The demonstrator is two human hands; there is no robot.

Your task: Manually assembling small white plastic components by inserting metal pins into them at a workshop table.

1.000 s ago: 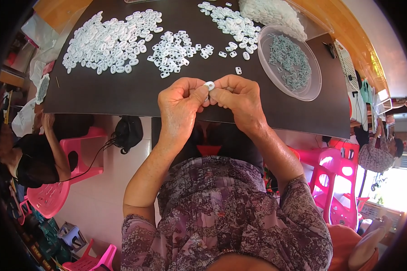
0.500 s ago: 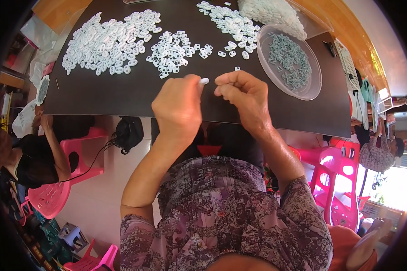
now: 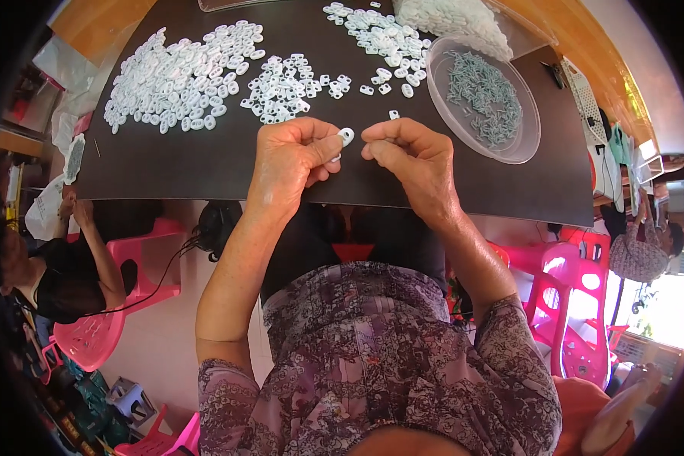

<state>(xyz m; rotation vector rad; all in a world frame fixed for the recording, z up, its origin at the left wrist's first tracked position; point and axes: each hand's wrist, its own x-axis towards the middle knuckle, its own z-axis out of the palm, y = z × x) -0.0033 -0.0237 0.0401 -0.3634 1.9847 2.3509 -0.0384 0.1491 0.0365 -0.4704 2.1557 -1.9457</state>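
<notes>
My left hand (image 3: 287, 161) pinches a white oval plastic piece (image 3: 346, 136) with a hole, between thumb and forefinger above the near part of the dark table. A second bit of white shows below, among its curled fingers. My right hand (image 3: 422, 167) is just to the right, thumb and forefinger pressed together; whatever they hold, if anything, is too small to make out. The two hands are apart. Just beyond the right hand lies one small white piece (image 3: 394, 115). Farther back sits a pile of small white pieces with holes (image 3: 281, 87).
A large pile of white ovals (image 3: 178, 76) covers the table's (image 3: 182, 163) left; another pile (image 3: 387, 38) lies farther back. On the right, a clear round tub (image 3: 451, 121) holds small grey-green screw-like pieces (image 3: 485, 91). Behind it is a bag of white pieces (image 3: 460, 23). Another person sits left.
My left hand has turned, so its fingers and the holed face of the white oval now show. My right hand keeps its pinch in nearly the same place.
</notes>
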